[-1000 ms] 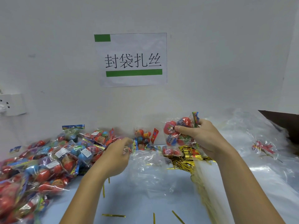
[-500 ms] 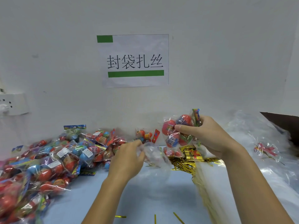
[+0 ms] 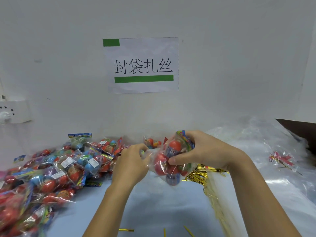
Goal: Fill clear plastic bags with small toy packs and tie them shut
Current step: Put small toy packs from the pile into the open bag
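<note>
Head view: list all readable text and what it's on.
"封袋扎丝": paper sign taped to the wall, between two green bars.
White labels on the toy packs: too small and blurred to read.
Print on the gold tie bundle: blurred, unreadable.

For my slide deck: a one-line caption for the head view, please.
Right hand grips toy packs while left hand pinches a clear bag, beside gold ties.

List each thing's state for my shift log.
Left hand: pinches the clear plastic bag.
Right hand: grips the small toy packs.
Pile of toy packs: loose on the table.
Gold twist ties: bundled on the table.
</note>
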Available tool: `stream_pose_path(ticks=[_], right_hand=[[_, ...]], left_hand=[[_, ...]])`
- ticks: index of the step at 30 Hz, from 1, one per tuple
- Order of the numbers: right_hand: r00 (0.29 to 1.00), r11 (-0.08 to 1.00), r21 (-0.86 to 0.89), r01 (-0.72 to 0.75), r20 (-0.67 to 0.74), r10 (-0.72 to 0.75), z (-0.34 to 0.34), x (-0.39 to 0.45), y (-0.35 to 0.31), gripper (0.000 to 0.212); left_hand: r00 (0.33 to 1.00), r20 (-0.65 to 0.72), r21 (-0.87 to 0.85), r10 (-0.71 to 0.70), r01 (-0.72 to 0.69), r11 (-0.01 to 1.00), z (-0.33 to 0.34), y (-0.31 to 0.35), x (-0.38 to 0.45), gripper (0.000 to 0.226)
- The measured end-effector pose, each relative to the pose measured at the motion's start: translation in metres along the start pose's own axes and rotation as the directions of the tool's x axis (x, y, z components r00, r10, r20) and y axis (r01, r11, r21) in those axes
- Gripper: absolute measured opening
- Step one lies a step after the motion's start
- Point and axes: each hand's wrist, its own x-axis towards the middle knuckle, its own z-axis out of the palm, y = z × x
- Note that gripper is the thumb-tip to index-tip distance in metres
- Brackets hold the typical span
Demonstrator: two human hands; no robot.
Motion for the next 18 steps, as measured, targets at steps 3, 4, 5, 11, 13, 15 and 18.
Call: stream_pose_path(ticks=[3,4,5,11,13,15,18], right_hand=[[0.999,0.985,-0.171,-0.035,-0.022,0.032,0.006,0.004,0.000,0.030],[0.998,0.974,-0.221,-0.050,-0.039,0.043,0.008,0.006,0.000,0.031],[0.997,0.963,-0.262,-0.064,-0.059,0.050,0.009,0.008,0.002,0.032],[0.967,0.929,-0.361,-0.078,-0.253,-0.017,0.020,0.019,0.006,0.039],[0.947,0.925,-0.372,-0.079,-0.318,-0.047,0.025,0.024,0.007,0.041],[0.919,0.925,-0.372,-0.081,-0.386,-0.075,0.031,0.028,0.009,0.041],[0.888,0.934,-0.354,-0.051,-0.444,-0.120,0.039,0.034,0.013,0.045]], left_hand=[[0.999,-0.013,-0.058,-0.032,0.031,0.998,-0.006,0.004,0.001,0.019],[0.999,-0.020,-0.064,-0.030,0.029,0.998,-0.008,0.005,0.002,0.016],[0.999,-0.027,-0.069,-0.022,0.020,0.997,-0.009,0.006,0.002,0.017],[0.999,0.032,-0.002,0.034,-0.034,0.999,-0.015,0.011,0.001,0.030],[0.996,0.080,0.030,0.049,-0.051,0.998,-0.016,0.013,0.000,0.033],[0.993,0.107,0.049,0.052,-0.057,0.997,-0.015,0.014,0.000,0.035],[0.992,0.108,0.022,0.066,-0.069,0.997,-0.014,0.013,0.000,0.035]])
